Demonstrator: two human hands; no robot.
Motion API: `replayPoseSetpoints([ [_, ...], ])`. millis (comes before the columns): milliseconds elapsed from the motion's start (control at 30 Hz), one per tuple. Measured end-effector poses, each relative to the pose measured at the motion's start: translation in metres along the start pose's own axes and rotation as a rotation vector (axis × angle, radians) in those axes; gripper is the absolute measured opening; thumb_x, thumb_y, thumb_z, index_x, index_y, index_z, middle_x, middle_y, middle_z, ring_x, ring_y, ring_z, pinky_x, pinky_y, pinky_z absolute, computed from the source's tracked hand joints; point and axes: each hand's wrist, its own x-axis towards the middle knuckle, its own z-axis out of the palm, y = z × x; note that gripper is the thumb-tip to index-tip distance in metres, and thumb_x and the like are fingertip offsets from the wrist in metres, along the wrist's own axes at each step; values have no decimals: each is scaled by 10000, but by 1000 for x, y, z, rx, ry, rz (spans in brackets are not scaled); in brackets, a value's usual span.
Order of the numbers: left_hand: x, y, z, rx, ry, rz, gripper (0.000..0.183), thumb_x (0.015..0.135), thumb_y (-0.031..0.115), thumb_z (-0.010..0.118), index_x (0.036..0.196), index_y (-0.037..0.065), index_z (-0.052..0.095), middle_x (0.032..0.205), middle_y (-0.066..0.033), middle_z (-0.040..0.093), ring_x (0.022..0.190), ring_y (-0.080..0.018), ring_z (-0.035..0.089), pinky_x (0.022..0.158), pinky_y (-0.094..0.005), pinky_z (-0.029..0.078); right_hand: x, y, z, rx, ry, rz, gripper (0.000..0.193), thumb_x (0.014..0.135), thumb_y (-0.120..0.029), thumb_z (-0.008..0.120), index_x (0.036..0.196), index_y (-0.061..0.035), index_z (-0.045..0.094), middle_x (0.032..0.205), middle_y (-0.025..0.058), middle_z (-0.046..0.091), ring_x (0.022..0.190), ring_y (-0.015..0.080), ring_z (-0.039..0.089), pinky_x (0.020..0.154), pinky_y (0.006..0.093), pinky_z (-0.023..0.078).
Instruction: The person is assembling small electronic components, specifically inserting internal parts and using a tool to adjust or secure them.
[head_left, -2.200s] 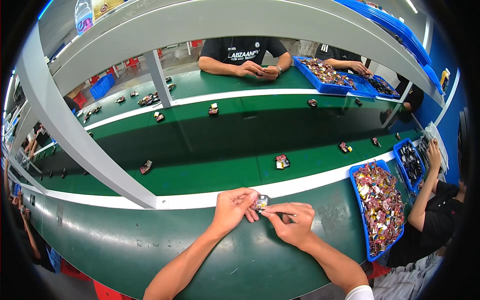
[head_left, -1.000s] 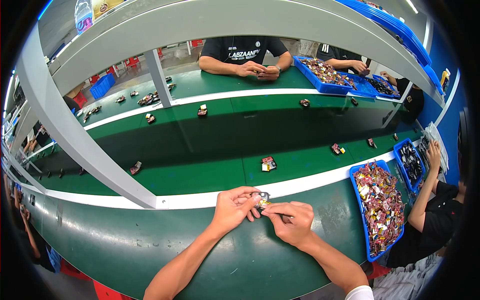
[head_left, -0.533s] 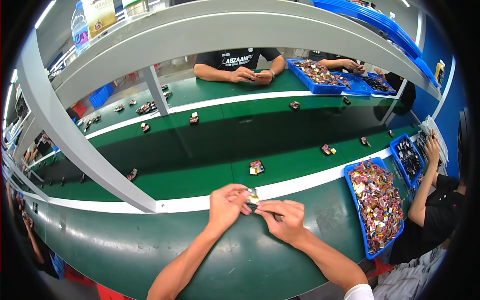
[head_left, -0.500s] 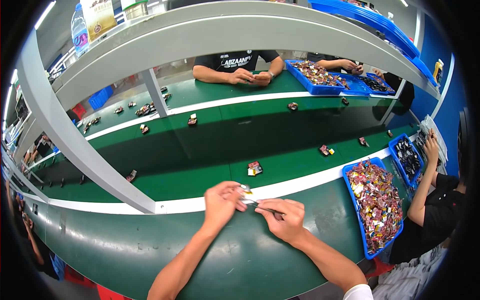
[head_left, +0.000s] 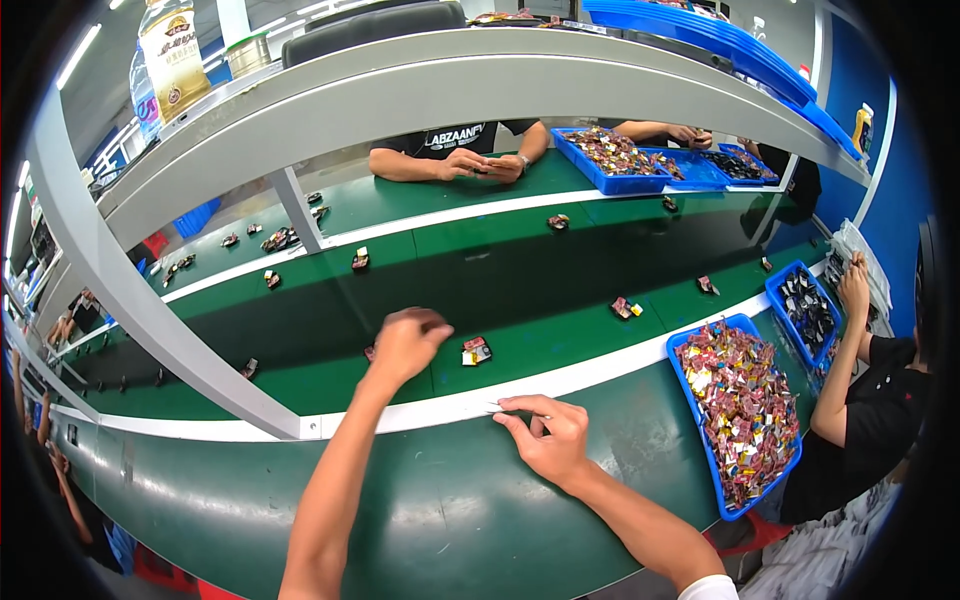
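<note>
My left hand [head_left: 408,345] is stretched out over the green conveyor belt [head_left: 540,345], its fingers smeared by motion. A small dark and reddish piece [head_left: 370,352] lies on the belt, partly hidden behind that hand. Just right of it on the belt sits a small pack with black, pink and white parts [head_left: 477,351]. My right hand [head_left: 553,437] hovers near the white rail [head_left: 455,411], thumb and fingers pinched around a thin pointed metal tool [head_left: 493,406]. Only the tool's tip shows; whether it is tweezers I cannot tell.
On the right stands a blue tray [head_left: 712,460] heaped with small reddish pieces, beside a blue tray of black pieces [head_left: 808,308]. More small packs [head_left: 626,308] are scattered along the belt. A grey metal frame [head_left: 480,90] crosses above. Co-workers sit opposite and at right.
My left hand has moved from beside the right hand forward and left over the belt, away from the silvery piece between my hands. The packs on the belt appear further left.
</note>
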Motion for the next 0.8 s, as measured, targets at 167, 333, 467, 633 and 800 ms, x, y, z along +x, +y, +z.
replayPoseSetpoints([
  [167, 29, 14, 36, 75, -261, -196, 168, 755, 196, 774, 869, 74, 754, 901, -110, 734, 863, -285, 705, 783, -394, 553, -3, 4, -2, 9, -36, 10, 146, 751, -17, 830, 878, -39, 761, 844, 31, 762, 411, 63, 411, 416, 233, 330],
  [333, 36, 1, 30, 64, -378, -274, 167, 752, 185, 761, 860, 60, 745, 871, -113, 738, 867, -275, 713, 798, -385, 553, -2, 4, 0, 19, -43, 29, 146, 751, -18, 830, 878, -42, 765, 802, 26, 750, 406, 62, 401, 411, 238, 321],
  [467, 23, -4, 26, -21, -362, -303, 143, 814, 94, 681, 877, -34, 691, 753, -143, 705, 732, -203, 696, 690, -335, 538, -3, 4, 1, 5, -33, 18, 148, 750, -45, 834, 876, -61, 758, 688, 25, 685, 396, 80, 407, 412, 250, 320],
  [633, -10, 22, 21, -47, -106, -296, 107, 858, 51, 625, 906, -36, 662, 747, -134, 706, 686, -183, 686, 659, -318, 533, -4, 8, -1, 13, -29, 89, 141, 758, -64, 835, 861, -45, 741, 602, 20, 622, 400, 64, 414, 408, 255, 308],
  [800, -79, 56, 26, -508, 38, -391, 128, 932, 57, 618, 978, -45, 681, 739, -58, 683, 546, -90, 589, 490, -242, 441, 10, -7, -9, 618, -72, 712, 152, 825, -59, 809, 904, 13, 701, 696, 11, 659, 469, 10, 448, 410, 199, 313],
])
